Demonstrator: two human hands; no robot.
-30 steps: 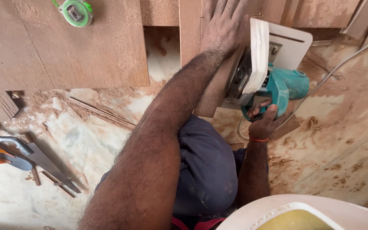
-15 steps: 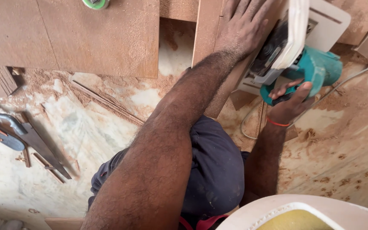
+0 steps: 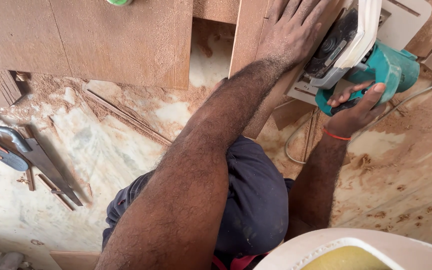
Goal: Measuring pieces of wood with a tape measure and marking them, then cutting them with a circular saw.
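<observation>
The person is in the middle of a cut. The left hand [image 3: 291,37] lies flat on a narrow wooden board [image 3: 248,35] at about 12 o'clock, with its fingers [image 3: 303,10] spread wide and straight. It grips nothing; it just presses down on the wood to hold it firm.

The right hand [image 3: 356,107] is at about 2 o'clock. Its fingers are curled tight around the teal handle of an electric saw [image 3: 366,55], which sits just beside the left hand, touching the same board. A grey cord [image 3: 426,92] runs off to 3 o'clock.

I think the next move needs a slow, straight push of the saw along the board, with the flat hand kept well out of its path. Sawdust [image 3: 126,107] covers the floor at 10 o'clock, near a big brown panel [image 3: 101,40].
</observation>
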